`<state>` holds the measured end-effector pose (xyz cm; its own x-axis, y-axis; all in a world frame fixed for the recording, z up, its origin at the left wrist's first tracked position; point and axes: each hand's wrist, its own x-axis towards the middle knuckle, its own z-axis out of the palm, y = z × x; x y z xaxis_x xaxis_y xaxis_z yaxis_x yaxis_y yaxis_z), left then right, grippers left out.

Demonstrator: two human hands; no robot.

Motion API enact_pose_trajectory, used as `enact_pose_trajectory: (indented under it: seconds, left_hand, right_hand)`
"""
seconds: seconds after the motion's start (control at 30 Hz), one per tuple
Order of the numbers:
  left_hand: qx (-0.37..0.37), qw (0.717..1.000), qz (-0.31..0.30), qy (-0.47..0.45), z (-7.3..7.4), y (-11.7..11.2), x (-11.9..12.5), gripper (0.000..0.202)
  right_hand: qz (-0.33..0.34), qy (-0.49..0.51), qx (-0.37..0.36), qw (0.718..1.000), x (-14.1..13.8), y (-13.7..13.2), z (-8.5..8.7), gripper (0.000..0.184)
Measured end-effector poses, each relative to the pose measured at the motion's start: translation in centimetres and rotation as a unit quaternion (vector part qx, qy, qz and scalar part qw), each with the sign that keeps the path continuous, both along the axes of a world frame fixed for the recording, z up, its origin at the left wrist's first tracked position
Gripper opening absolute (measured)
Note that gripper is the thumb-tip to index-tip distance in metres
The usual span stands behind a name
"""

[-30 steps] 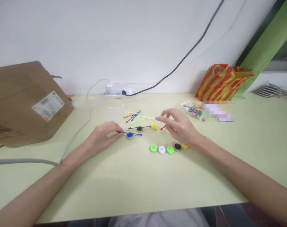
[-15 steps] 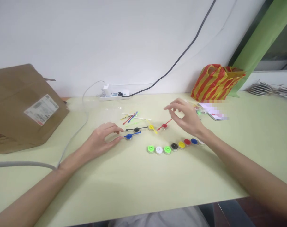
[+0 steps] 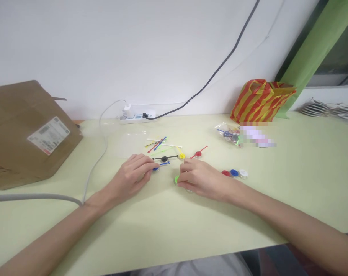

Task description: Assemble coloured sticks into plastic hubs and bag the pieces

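My left hand (image 3: 135,174) rests on the pale green table (image 3: 162,226), fingers curled over a blue disc with a blue arrow pointer (image 3: 160,165). My right hand (image 3: 198,178) lies palm down over a row of small coloured discs and pinches a green disc (image 3: 176,179) at the row's left end. Red (image 3: 225,173), blue (image 3: 234,173) and white (image 3: 243,173) discs show beyond the wrist. Just past the fingers lie a black disc with pointer (image 3: 164,158), a yellow one (image 3: 181,156) and a red one (image 3: 198,153). Loose coloured pointers (image 3: 159,143) lie further back.
A brown cardboard box (image 3: 30,130) stands at the left. A grey cable (image 3: 33,197) runs along the table to a white power strip (image 3: 138,114) at the wall. A small clear bag of parts (image 3: 228,134) and a red-and-yellow striped bag (image 3: 260,100) sit at the back right.
My right hand came down from the air at the back right onto the left end of the disc row. My left hand closed over the blue disc's pointer.
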<state>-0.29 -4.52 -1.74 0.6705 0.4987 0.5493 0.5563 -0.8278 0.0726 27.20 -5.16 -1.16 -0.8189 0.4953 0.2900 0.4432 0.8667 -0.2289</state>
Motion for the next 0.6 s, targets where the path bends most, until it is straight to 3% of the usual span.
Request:
enact_pose_trajectory:
  seconds: [0.27, 0.37, 0.47, 0.6]
  left_hand:
    - [0.038, 0.997, -0.044, 0.047, -0.4, -0.9, 1.2, 0.034]
    - [0.046, 0.995, -0.066, 0.066, -0.7, -1.3, 1.9, 0.039]
    - [0.040, 0.994, -0.065, 0.076, -0.9, -1.3, 2.2, 0.048]
    - [0.033, 0.992, -0.059, 0.106, -0.9, -1.2, 2.1, 0.054]
  right_hand:
    - [-0.017, 0.028, 0.006, 0.999, 0.8, 0.1, 0.5, 0.028]
    - [-0.060, 0.062, 0.025, 0.996, 1.3, 1.0, 1.2, 0.028]
    - [-0.103, 0.061, 0.059, 0.991, 0.8, 3.8, 1.9, 0.025]
    - [-0.112, -0.025, 0.073, 0.991, -2.2, 9.7, 2.2, 0.020]
